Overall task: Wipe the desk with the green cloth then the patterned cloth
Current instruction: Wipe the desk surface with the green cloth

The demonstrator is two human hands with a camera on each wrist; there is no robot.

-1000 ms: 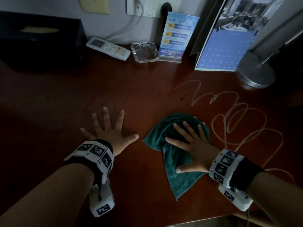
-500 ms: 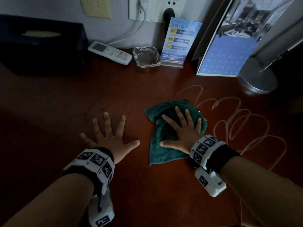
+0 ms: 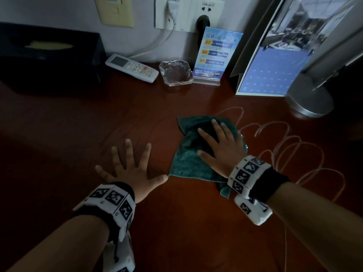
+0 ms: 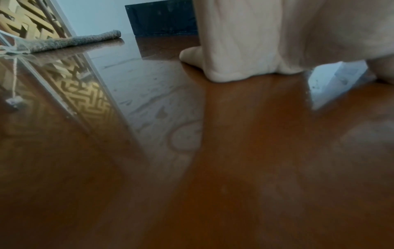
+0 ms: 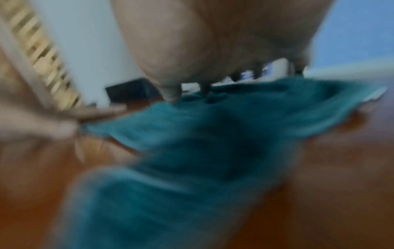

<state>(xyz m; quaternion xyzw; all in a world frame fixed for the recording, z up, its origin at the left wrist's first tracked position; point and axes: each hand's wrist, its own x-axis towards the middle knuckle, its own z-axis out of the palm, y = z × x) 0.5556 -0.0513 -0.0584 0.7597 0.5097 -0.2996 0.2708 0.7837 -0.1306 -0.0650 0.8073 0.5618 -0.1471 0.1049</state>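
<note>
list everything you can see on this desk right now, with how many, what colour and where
desk: one, reddish-brown, underneath
green cloth: one, centre, under right hand
grey cloth: one, far left edge
tissue box: one, black, back left
remote: one, white, back
ashtray: one, clear glass, beside remote
sign: one, blue, back
calendar: one, blue, back right
lamp base: one, silver, far right
streaks: several, pale, right
hands: left hand flat on desk; right hand flat on green cloth

The head view is dim and bowed at its edges, the right wrist view is motion-blurred, and the desk [image 4: 234,168] shows pale window glare at far left
</note>
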